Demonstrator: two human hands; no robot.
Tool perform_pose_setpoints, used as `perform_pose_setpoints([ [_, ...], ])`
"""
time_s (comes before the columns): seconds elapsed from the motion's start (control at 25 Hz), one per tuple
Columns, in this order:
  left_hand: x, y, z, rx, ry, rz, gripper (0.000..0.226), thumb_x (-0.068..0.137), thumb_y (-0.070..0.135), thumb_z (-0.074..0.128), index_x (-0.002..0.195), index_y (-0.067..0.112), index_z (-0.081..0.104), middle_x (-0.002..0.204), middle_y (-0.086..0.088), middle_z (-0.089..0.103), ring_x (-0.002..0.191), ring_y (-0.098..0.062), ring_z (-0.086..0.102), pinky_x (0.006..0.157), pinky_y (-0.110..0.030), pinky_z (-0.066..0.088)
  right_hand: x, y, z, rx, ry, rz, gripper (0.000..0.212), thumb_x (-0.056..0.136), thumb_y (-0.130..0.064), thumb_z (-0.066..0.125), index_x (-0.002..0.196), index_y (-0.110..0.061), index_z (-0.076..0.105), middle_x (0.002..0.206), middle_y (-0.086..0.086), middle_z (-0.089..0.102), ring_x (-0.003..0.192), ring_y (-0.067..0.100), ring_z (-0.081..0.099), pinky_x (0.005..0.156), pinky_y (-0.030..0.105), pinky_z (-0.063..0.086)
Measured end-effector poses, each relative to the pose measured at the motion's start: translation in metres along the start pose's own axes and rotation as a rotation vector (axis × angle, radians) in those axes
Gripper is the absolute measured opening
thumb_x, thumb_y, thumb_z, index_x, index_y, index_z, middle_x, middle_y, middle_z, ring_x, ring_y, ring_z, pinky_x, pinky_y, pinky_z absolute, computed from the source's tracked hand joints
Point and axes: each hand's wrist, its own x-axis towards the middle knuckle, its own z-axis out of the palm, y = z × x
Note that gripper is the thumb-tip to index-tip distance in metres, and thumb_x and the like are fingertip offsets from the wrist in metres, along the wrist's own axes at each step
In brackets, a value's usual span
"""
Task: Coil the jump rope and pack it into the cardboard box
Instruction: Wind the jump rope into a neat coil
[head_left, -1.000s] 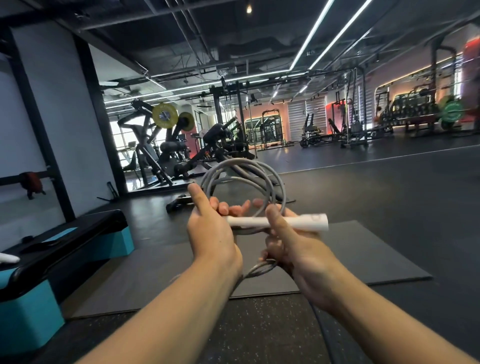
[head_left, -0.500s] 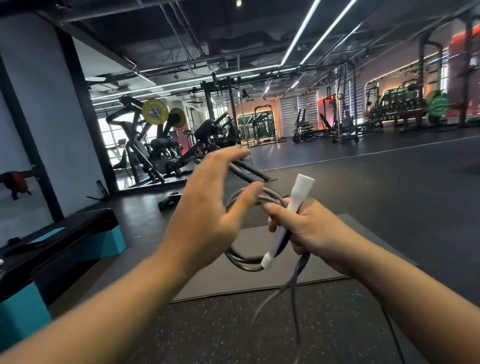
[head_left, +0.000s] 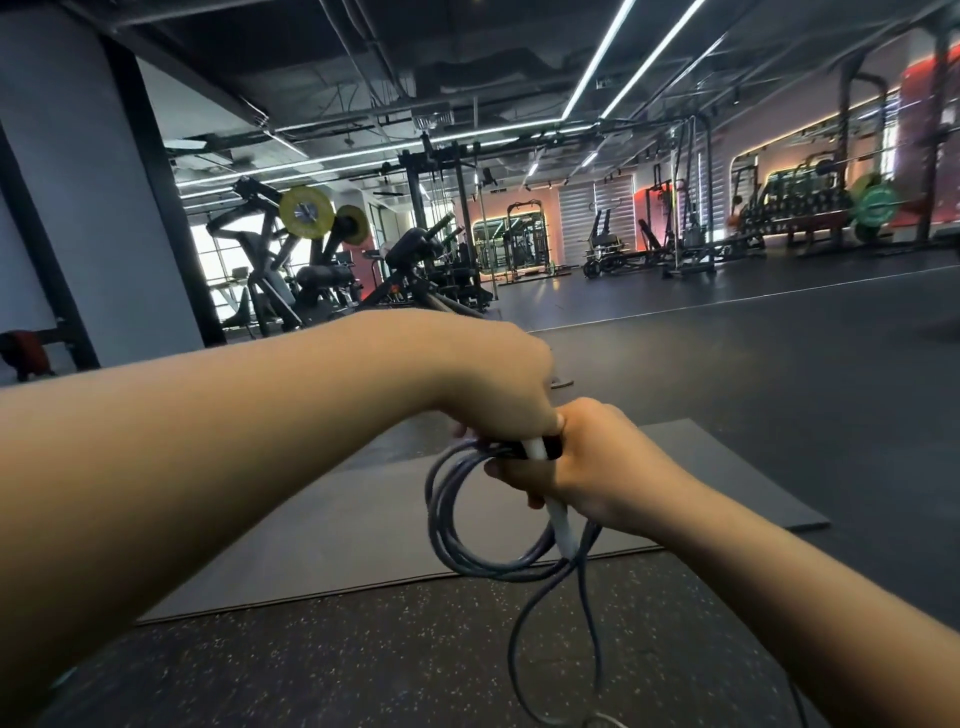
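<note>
A grey jump rope (head_left: 441, 519) hangs in several loops below my hands, in front of my chest. My right hand (head_left: 597, 467) is closed around the white handle (head_left: 561, 525), which points down, and around the top of the coil. My left hand (head_left: 498, 384) sits on top, touching the right one, fingers curled over the bundle of rope. A loose loop of rope (head_left: 524, 623) trails down toward the floor and out of the bottom edge. The second handle is hidden. No cardboard box is in view.
A dark exercise mat (head_left: 363, 519) lies on the speckled rubber floor (head_left: 363, 665) below my hands. Weight machines with yellow plates (head_left: 306, 213) stand at the back left beside a grey pillar (head_left: 78, 182). Racks and barbells (head_left: 831, 208) line the far right wall.
My left hand was open and apart from the coil; it has come down and closed over the rope against my right hand. The white handle swung from pointing up to pointing down. The view tilted upward.
</note>
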Motion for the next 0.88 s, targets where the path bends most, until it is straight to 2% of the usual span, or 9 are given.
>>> perform_pose_setpoints([
  [0.12, 0.003, -0.015, 0.014, -0.311, -0.163, -0.019, 0.041, 0.1, 0.041, 0.051, 0.102, 0.008, 0.076, 0.085, -0.001, 0.07, 0.075, -0.017, 0.065, 0.061, -0.025, 0.051, 0.0, 0.002, 0.002, -0.082, 0.022, -0.018, 0.029, 0.077, -0.044, 0.082, 0.075, -0.015, 0.075, 0.057, -0.004, 0.067, 0.052, 0.007, 0.053, 0.048, 0.016, 0.036],
  [0.2, 0.003, -0.025, 0.024, -0.407, -0.177, -0.008, 0.045, 0.098, 0.045, 0.054, 0.096, 0.005, 0.075, 0.079, -0.001, 0.062, 0.072, -0.015, 0.054, 0.063, -0.028, 0.046, 0.0, 0.002, 0.002, -0.094, 0.055, -0.032, 0.039, 0.074, -0.045, 0.083, 0.069, -0.01, 0.068, 0.057, 0.006, 0.06, 0.053, 0.013, 0.041, 0.047, 0.024, 0.032],
  [0.28, 0.001, -0.033, 0.031, -0.442, -0.154, 0.012, 0.057, 0.097, 0.057, 0.051, 0.094, 0.005, 0.074, 0.077, -0.001, 0.056, 0.072, -0.016, 0.047, 0.066, -0.031, 0.042, 0.001, 0.0, 0.002, -0.084, 0.07, -0.037, 0.042, 0.073, -0.046, 0.082, 0.066, -0.009, 0.064, 0.062, 0.012, 0.067, 0.055, 0.017, 0.045, 0.05, 0.03, 0.037],
  [0.36, -0.002, -0.039, 0.035, -0.454, -0.155, 0.059, 0.057, 0.097, 0.059, 0.05, 0.096, 0.008, 0.074, 0.08, -0.001, 0.056, 0.075, -0.017, 0.047, 0.072, -0.04, 0.047, 0.001, -0.003, 0.001, -0.117, 0.065, -0.035, 0.041, 0.071, -0.052, 0.078, 0.067, -0.013, 0.067, 0.062, 0.006, 0.072, 0.057, 0.018, 0.058, 0.053, 0.033, 0.045],
  [0.48, -0.008, -0.046, 0.041, -0.54, -0.114, 0.111, 0.036, 0.099, 0.046, 0.056, 0.098, 0.017, 0.076, 0.084, -0.001, 0.064, 0.079, -0.013, 0.053, 0.084, -0.04, 0.051, -0.003, 0.001, -0.013, -0.149, -0.06, 0.015, 0.044, 0.069, -0.061, 0.077, 0.069, -0.018, 0.07, 0.06, -0.007, 0.075, 0.051, 0.005, 0.062, 0.052, 0.028, 0.046],
  [0.6, -0.014, -0.058, 0.045, -0.782, -0.156, 0.056, 0.025, 0.098, 0.026, 0.064, 0.107, 0.004, 0.071, 0.1, -0.018, 0.075, 0.086, -0.014, 0.066, 0.088, -0.035, 0.054, -0.005, 0.009, -0.023, -0.098, -0.18, -0.005, 0.038, 0.074, -0.056, 0.081, 0.072, -0.02, 0.069, 0.056, -0.008, 0.068, 0.047, 0.002, 0.053, 0.049, 0.023, 0.038],
  [0.68, -0.014, -0.059, 0.043, -0.75, -0.262, 0.016, 0.018, 0.093, 0.015, 0.069, 0.109, 0.007, 0.07, 0.107, -0.017, 0.076, 0.091, -0.015, 0.069, 0.089, -0.035, 0.053, -0.002, 0.01, -0.017, -0.169, -0.119, -0.086, 0.036, 0.08, -0.055, 0.076, 0.073, -0.021, 0.066, 0.057, -0.005, 0.061, 0.048, 0.005, 0.048, 0.047, 0.024, 0.034],
  [0.76, -0.01, -0.048, 0.04, -0.619, -0.36, -0.022, 0.023, 0.091, 0.015, 0.065, 0.113, 0.01, 0.069, 0.101, -0.006, 0.08, 0.091, -0.011, 0.069, 0.087, -0.034, 0.051, 0.0, 0.005, -0.007, -0.288, -0.067, -0.162, 0.029, 0.085, -0.048, 0.071, 0.07, -0.026, 0.061, 0.064, -0.004, 0.061, 0.058, 0.012, 0.052, 0.052, 0.032, 0.038],
  [0.88, -0.004, -0.036, 0.044, -0.622, -0.348, 0.001, 0.034, 0.096, 0.038, 0.061, 0.108, 0.006, 0.068, 0.091, -0.003, 0.079, 0.082, -0.01, 0.073, 0.087, -0.032, 0.052, 0.0, -0.002, -0.001, -0.389, -0.065, -0.22, 0.02, 0.086, -0.038, 0.067, 0.074, -0.025, 0.058, 0.077, -0.001, 0.068, 0.075, 0.025, 0.061, 0.064, 0.039, 0.05],
])
